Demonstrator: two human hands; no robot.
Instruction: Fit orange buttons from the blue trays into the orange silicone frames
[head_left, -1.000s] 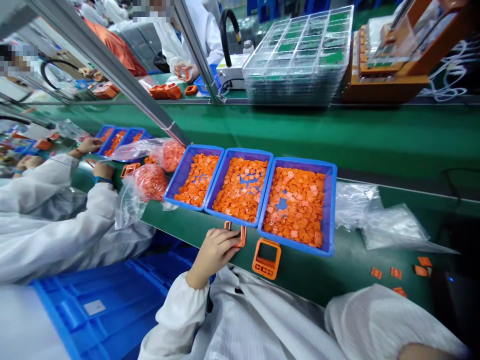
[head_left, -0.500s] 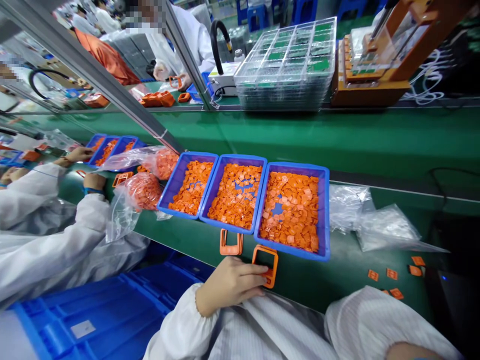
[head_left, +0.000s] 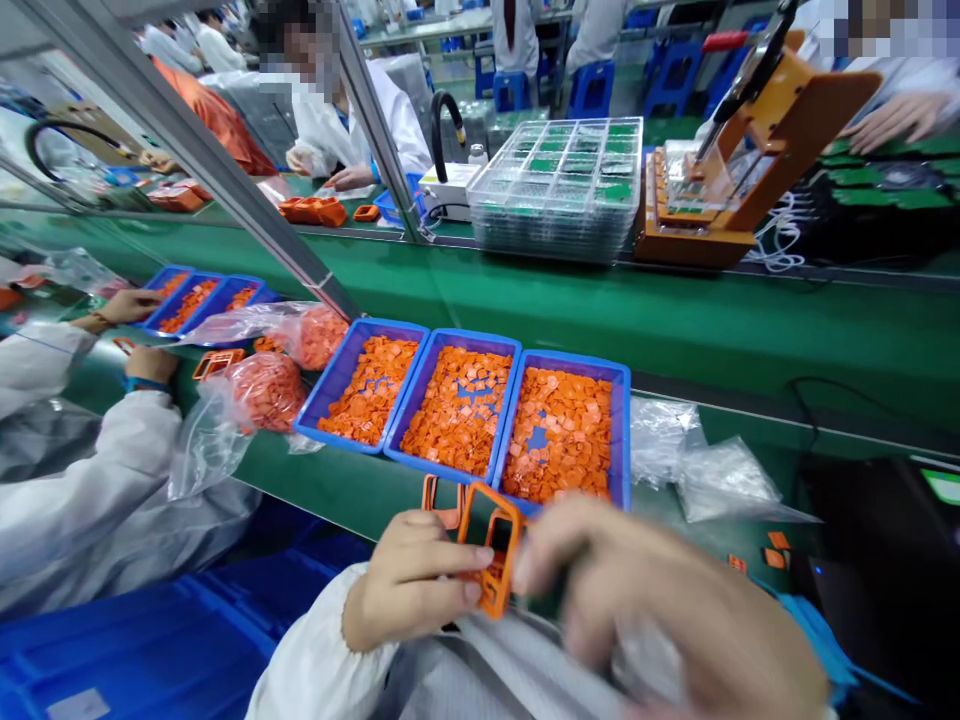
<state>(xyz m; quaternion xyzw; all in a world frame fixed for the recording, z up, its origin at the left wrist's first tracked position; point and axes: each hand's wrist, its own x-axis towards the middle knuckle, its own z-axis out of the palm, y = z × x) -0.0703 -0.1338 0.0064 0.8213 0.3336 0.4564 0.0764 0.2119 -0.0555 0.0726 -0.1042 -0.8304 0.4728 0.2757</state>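
Observation:
My left hand (head_left: 420,580) grips an orange plastic frame (head_left: 508,508) at its lower part and holds it tilted above the bench edge. Close to the frame's right side is my right hand (head_left: 600,570), smeared by motion, so its fingers and anything in them cannot be made out. Just behind the held piece, another orange frame (head_left: 444,500) rests on the green bench. Three blue trays side by side hold small flat orange pieces: a left tray (head_left: 304,425), a middle tray (head_left: 514,385) and a right tray (head_left: 621,430), its front corner partly hidden by my right hand.
Clear bags of orange parts (head_left: 266,388) lie left of the trays, near a co-worker's hands (head_left: 154,367). Crumpled plastic bags (head_left: 724,480) and loose orange pieces (head_left: 774,557) are at right. Stacked clear trays (head_left: 555,190) and an orange press (head_left: 697,235) stand beyond.
My right hand has come in from the lower right to beside the frame. My left hand has raised and tilted the frame. The whole view has shifted slightly.

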